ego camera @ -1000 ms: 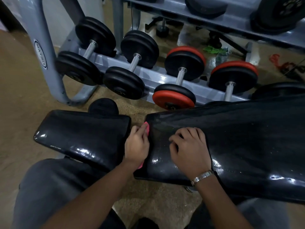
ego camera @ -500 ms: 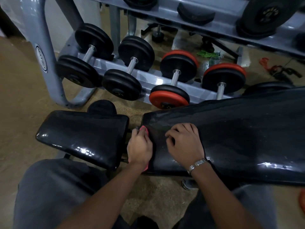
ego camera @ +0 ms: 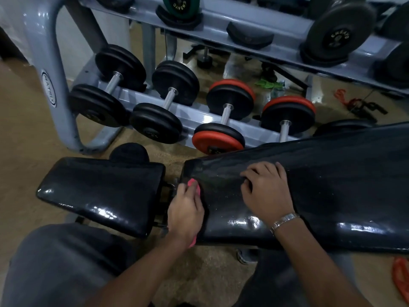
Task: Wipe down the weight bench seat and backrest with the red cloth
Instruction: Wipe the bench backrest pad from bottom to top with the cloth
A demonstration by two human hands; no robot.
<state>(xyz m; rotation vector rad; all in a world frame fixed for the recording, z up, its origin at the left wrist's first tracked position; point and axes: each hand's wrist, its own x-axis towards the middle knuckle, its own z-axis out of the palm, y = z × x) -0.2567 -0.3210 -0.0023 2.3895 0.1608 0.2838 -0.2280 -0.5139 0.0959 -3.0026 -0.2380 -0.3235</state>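
The red cloth (ego camera: 194,186) is pressed on the end of the backrest (ego camera: 309,185), right by the gap next to the seat (ego camera: 99,191). Only two small bits of it show, one by the fingertips and one under the wrist. The left hand (ego camera: 186,209) lies flat on top of the cloth, and its grip holds the cloth down against the black pad. The right hand (ego camera: 265,191) rests on the backrest near the left one, with its fingers curled and its grip holding nothing. One silver watch (ego camera: 284,220) is on the right wrist. Both pads are black and shiny.

Behind them stands one grey rack (ego camera: 53,89) with two shelves. On the low shelf there are four dumbbells in a row: two all black (ego camera: 115,80) on the left and two black with red (ego camera: 225,116) on the right. The floor (ego camera: 22,151) is tan. One orange thing (ego camera: 400,278) lies on it at the right edge
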